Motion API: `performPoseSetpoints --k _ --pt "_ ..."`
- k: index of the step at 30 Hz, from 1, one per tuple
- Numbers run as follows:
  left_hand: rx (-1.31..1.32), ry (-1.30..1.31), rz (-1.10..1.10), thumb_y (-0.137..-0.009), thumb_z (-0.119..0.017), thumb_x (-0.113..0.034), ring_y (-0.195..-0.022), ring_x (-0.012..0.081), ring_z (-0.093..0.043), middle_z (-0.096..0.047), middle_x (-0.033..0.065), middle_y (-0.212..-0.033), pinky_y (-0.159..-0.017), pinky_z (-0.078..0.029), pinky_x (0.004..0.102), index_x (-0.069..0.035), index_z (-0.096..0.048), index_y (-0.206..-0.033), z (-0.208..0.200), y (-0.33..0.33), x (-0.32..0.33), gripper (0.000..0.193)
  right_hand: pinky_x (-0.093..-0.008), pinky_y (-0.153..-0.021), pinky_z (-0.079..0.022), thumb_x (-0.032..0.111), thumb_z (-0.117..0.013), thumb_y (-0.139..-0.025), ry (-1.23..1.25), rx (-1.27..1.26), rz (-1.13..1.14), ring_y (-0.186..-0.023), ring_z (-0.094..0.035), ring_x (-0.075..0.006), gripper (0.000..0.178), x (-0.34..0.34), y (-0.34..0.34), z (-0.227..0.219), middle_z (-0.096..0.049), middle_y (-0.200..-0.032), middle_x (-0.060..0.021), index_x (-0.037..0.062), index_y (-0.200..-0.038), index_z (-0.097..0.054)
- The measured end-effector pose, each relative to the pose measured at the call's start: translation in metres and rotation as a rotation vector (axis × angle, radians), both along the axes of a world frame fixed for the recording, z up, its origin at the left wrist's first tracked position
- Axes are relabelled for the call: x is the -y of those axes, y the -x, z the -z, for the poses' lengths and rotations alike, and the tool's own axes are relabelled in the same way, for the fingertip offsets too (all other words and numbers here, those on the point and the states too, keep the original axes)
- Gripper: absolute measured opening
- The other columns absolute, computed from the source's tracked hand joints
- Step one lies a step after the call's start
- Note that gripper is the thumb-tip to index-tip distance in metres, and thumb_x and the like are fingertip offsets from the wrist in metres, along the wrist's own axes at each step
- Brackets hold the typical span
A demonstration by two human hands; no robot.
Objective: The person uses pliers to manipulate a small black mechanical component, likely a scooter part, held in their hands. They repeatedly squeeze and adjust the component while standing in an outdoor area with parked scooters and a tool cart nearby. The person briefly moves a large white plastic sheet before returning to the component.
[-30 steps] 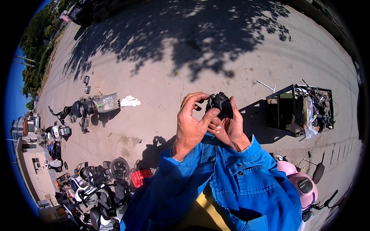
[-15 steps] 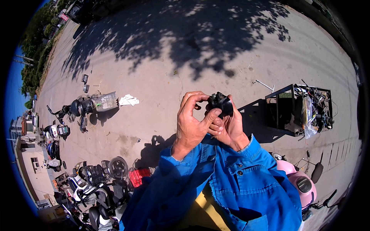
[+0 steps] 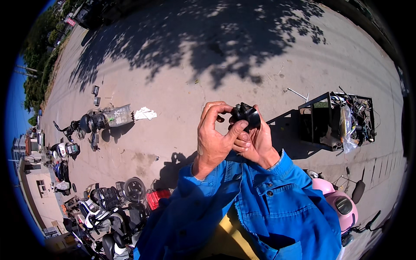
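Observation:
Both of my hands are raised together in front of my blue jacket. Between them is a small black rounded part (image 3: 246, 113), glossy and dark; its exact kind I cannot make out. My left hand (image 3: 215, 138) pinches it from the left, thumb across its near side and index finger reaching over to its upper left edge. My right hand (image 3: 262, 145) cups the part from the right and from below, its fingers curled under it. The part's underside is hidden by the fingers.
A black metal frame box (image 3: 313, 102) heaped with cables and scrap stands at the right. At the left lie a partly stripped scooter (image 3: 89, 122) and a white cloth (image 3: 145, 113). Parked scooters and a red crate (image 3: 157, 198) fill the lower left; a pink scooter (image 3: 342, 203) is lower right.
My hands stay on the black part, which has turned slightly in their grip and shifted a touch to the left. The surroundings have moved only slightly in view.

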State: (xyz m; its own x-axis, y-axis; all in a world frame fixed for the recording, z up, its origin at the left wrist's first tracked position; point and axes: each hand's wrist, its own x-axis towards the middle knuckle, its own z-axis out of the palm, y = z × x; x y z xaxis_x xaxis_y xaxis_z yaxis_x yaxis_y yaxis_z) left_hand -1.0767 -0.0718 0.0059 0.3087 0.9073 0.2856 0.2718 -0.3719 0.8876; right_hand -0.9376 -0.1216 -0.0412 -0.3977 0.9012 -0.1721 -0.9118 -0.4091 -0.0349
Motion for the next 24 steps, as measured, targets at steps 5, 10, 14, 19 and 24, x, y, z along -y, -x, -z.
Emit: performPoseSetpoints --k 5,10,14,19,24 --pt "0.014 0.004 0.000 -0.084 -0.087 -0.026 -0.101 0.0200 -0.063 -0.062 0.0074 -0.111 -0.086 -0.052 0.0339 -0.001 -0.065 -0.108 0.0015 0.0005 0.0002 0.041 -0.0262 -0.049 -0.032 0.072 -0.029 -0.105 -0.007 0.004 -0.001 -0.050 -0.037 -0.0116 0.076 -0.0002 0.0002 0.0023 -0.043 -0.064 -0.0003 0.0042 -0.111 -0.061" --pt "0.024 0.010 0.004 -0.083 -0.087 -0.026 -0.102 0.0200 -0.063 -0.062 0.0075 -0.112 -0.087 -0.052 0.0340 -0.001 -0.065 -0.108 0.0009 0.0008 0.0006 0.042 -0.0263 -0.048 -0.032 0.073 -0.028 -0.104 -0.012 0.008 -0.008 -0.050 -0.038 -0.0120 0.076 -0.0001 -0.0004 0.0006 -0.044 -0.064 -0.0010 0.0043 -0.110 -0.061" --pt "0.021 0.004 0.008 -0.082 -0.087 -0.025 -0.103 0.0201 -0.063 -0.061 0.0078 -0.113 -0.087 -0.052 0.0341 -0.001 -0.065 -0.109 0.0013 -0.0003 0.0011 0.042 -0.0262 -0.048 -0.032 0.072 -0.028 -0.104 -0.048 0.010 -0.001 -0.050 -0.039 -0.0123 0.076 -0.0006 -0.0018 0.0011 -0.044 -0.064 -0.0011 0.0041 -0.108 -0.061" --pt "0.081 -0.032 0.054 -0.082 -0.087 -0.024 -0.104 0.0208 -0.062 -0.060 0.0099 -0.115 -0.089 -0.052 0.0340 0.000 -0.064 -0.111 0.0045 -0.0010 0.0002 0.044 -0.0261 -0.049 -0.033 0.072 -0.029 -0.104 -0.044 0.049 0.031 -0.051 -0.040 -0.0128 0.076 -0.0007 -0.0017 -0.0004 -0.045 -0.064 -0.0017 0.0036 -0.107 -0.061" --pt "0.129 -0.057 0.103 -0.082 -0.087 -0.028 -0.106 0.0212 -0.059 -0.058 0.0118 -0.116 -0.091 -0.050 0.0341 0.002 -0.063 -0.113 0.0074 -0.0023 -0.0018 0.049 -0.0258 -0.051 -0.034 0.072 -0.031 -0.104 -0.086 0.089 0.051 -0.054 -0.041 -0.0129 0.076 -0.0014 -0.0042 0.0037 -0.050 -0.067 -0.0027 0.0033 -0.110 -0.063"
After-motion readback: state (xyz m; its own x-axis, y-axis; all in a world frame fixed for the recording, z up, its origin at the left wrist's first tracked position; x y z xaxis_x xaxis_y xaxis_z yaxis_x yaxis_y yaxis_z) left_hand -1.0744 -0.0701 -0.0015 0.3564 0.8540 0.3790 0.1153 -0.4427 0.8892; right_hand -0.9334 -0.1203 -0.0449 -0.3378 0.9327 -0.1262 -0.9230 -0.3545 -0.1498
